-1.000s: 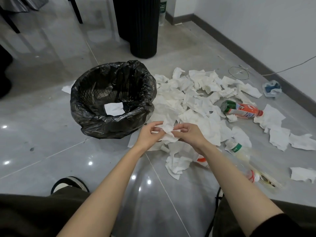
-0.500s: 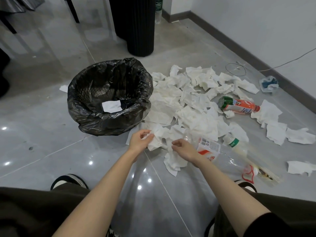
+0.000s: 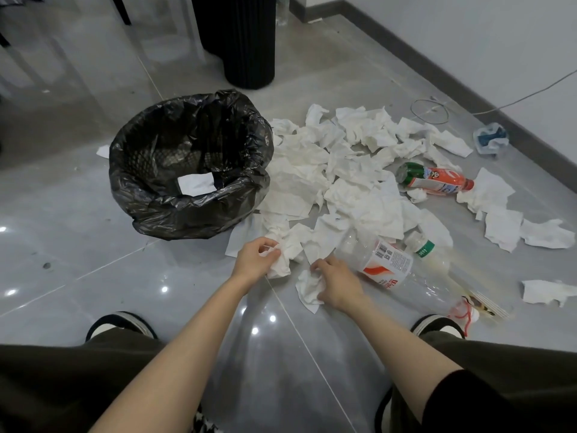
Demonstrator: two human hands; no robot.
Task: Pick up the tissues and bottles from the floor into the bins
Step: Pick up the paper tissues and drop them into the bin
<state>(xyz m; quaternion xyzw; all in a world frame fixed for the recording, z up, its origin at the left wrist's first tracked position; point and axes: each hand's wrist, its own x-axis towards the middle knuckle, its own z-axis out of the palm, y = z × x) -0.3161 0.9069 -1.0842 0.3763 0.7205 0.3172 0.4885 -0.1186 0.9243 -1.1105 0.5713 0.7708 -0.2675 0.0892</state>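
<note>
From my feed, both of my hands sit low in the middle of the frame, down at the near edge of the tissue pile. My left hand has its fingers closed around a crumpled white tissue, the wad bulging out to the right of the palm. My right hand, just to the right of it, is clenched on a second crumpled tissue that lies against the grey tile floor. The bin lined with a black bag stands in the left centre of the frame, above my left hand, with one flat tissue already inside. Touching the outer side of my right hand is a clear bottle with a red and white label, lying on its side. A smaller clear bottle with a green band lies just above it, and an orange drink bottle lies on its side at the right of the pile. More loose tissues are scattered toward the right edge. A tall black ribbed cylinder stands at the top centre.
</note>
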